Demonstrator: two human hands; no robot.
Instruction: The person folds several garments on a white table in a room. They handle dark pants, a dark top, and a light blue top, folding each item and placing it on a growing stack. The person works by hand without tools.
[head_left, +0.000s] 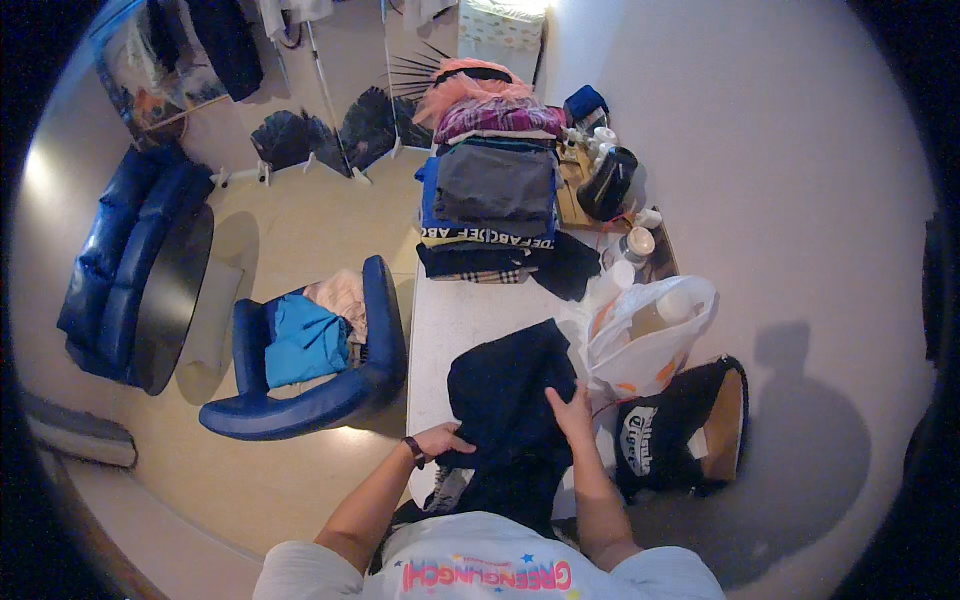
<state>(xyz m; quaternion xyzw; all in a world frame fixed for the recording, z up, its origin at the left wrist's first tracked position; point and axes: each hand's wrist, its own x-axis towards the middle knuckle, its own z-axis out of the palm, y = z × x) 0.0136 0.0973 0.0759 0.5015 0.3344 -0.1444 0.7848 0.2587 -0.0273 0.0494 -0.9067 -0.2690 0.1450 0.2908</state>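
A dark garment (510, 390) lies partly folded on the white table (442, 330), its near part hanging towards my body. My left hand (442, 442), with a dark band on the wrist, grips its left edge. At its right edge my right hand (571, 412) holds the cloth between thumb and fingers. Beyond it stands a tall stack of folded clothes (491, 187), with grey, blue and plaid pieces and a peach tulle garment (480, 86) on top. A patterned dark cloth (450, 484) shows below my left hand.
Right of the garment are a white plastic bag (645, 337), a lidded jar (637, 244) and a black bag with lettering (667, 442). A blue armchair (300, 416) at the left holds a blue cloth (306, 341). Farther off are a blue sofa (127, 255) and a round table (176, 300).
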